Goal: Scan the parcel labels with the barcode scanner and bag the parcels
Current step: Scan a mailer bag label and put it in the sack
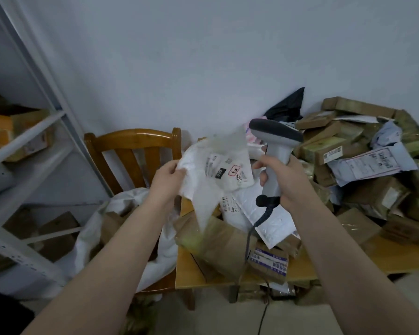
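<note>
Left hand (166,182) raised, fingers pinching white parcel (218,175), right hand (282,176) gripping barcode scanner (275,151) upright

The single view comes from a wide-angle camera worn on the person's head, facing forward and tilted down. Both bare forearms (121,250) rise from the lower corners to the left grip (166,182) and right grip (279,177), which sit near mid-frame, close to the lens. Just beyond and below them lies the surface (186,269), with a chair (131,137) at its left end. Shelving (27,134) runs along the left edge, and the wall (203,56) fills the upper half.
</note>
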